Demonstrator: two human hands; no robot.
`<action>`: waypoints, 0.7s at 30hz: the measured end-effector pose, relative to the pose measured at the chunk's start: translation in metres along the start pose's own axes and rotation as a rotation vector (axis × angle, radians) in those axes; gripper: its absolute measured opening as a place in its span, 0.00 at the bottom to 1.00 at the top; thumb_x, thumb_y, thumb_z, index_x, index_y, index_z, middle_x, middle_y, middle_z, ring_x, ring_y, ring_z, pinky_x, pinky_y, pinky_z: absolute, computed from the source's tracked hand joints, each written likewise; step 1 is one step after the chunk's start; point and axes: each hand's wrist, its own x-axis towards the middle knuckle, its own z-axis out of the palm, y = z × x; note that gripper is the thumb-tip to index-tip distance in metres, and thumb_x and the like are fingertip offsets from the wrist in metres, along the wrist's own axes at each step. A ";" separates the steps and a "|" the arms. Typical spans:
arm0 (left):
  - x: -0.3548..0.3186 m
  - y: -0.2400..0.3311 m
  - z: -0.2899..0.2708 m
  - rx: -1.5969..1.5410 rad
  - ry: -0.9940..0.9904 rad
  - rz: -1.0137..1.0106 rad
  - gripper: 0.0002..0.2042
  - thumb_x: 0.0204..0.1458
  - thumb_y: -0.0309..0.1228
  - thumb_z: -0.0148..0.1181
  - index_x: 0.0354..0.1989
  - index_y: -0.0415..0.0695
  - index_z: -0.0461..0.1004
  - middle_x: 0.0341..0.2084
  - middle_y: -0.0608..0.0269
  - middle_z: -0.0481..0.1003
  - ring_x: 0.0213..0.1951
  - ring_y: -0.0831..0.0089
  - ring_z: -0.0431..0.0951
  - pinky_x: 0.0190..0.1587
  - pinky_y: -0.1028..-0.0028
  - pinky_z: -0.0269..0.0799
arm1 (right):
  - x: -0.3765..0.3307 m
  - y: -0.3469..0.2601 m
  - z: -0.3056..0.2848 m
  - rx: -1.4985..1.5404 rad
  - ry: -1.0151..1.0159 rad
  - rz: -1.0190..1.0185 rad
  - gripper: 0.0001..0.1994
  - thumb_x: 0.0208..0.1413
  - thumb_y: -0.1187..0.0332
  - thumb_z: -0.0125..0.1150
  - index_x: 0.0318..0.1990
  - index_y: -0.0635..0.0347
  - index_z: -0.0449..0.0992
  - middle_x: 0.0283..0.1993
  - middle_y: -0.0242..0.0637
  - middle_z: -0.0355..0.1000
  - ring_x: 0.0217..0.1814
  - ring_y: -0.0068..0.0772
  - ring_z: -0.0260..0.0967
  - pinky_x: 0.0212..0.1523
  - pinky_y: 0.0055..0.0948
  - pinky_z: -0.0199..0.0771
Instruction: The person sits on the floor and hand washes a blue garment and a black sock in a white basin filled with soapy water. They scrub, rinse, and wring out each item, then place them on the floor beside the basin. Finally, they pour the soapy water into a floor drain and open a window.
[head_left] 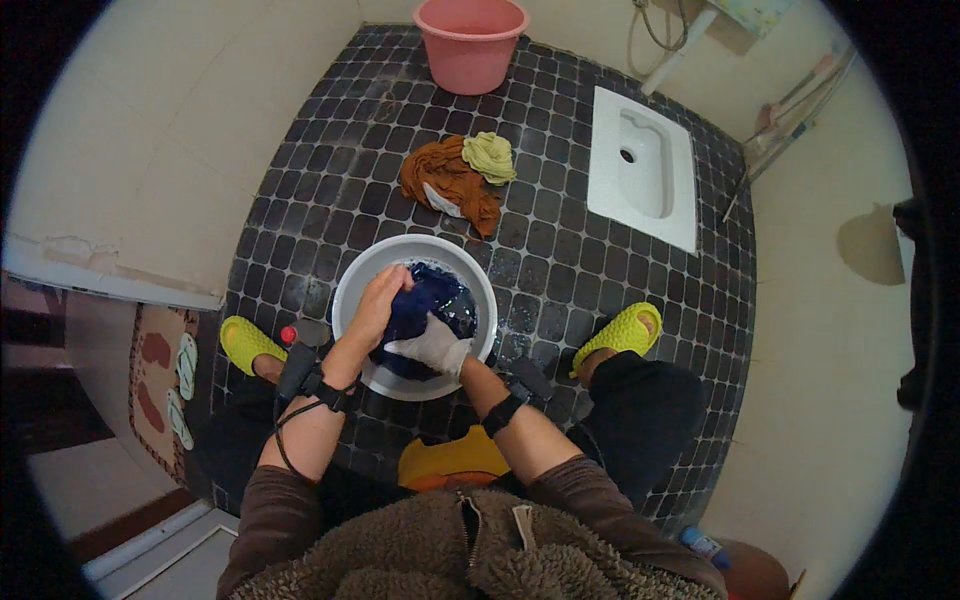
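A pale round basin point(483, 345) stands on the floor between my feet, with dark blue cloth point(432, 292) soaking in water inside it. My left hand point(376, 306), bare, is over the basin's left side with its fingers curled in against the cloth. Lower in the basin, my right hand point(436, 346) wears a white glove. Its thumb and fingers are around a fold of the same cloth, and the fingers point left toward my left wrist. Part of the fingers of both hands is hidden by the cloth.
Beyond the basin lie a brown garment point(440, 172) and a yellow-green cloth point(490, 158). A pink tub point(472, 60) stands by the far wall, a white squat toilet point(603, 150) at the right. A red-capped bottle point(290, 334) is near my left slipper point(240, 340); a yellow stool point(452, 458) is beneath me.
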 end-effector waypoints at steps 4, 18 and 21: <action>-0.015 0.022 0.009 0.361 -0.173 0.105 0.24 0.49 0.47 0.57 0.46 0.40 0.66 0.42 0.62 0.69 0.45 0.72 0.66 0.51 0.74 0.59 | -0.007 -0.022 -0.004 0.387 0.154 -0.258 0.23 0.50 0.58 0.59 0.50 0.62 0.67 0.48 0.41 0.69 0.49 0.38 0.67 0.48 0.31 0.66; -0.043 -0.025 0.029 0.573 0.258 0.354 0.16 0.38 0.21 0.55 0.40 0.40 0.68 0.42 0.52 0.69 0.43 0.57 0.71 0.47 0.67 0.65 | 0.016 0.070 -0.027 1.113 0.209 0.230 0.23 0.56 0.52 0.50 0.51 0.59 0.68 0.48 0.37 0.69 0.48 0.35 0.67 0.52 0.36 0.67; -0.068 -0.024 0.091 0.581 0.018 0.313 0.10 0.38 0.26 0.55 0.32 0.42 0.67 0.35 0.56 0.67 0.37 0.56 0.71 0.41 0.66 0.67 | 0.036 0.113 -0.007 0.814 0.108 -0.059 0.18 0.58 0.55 0.48 0.46 0.59 0.72 0.41 0.33 0.71 0.40 0.25 0.66 0.46 0.21 0.64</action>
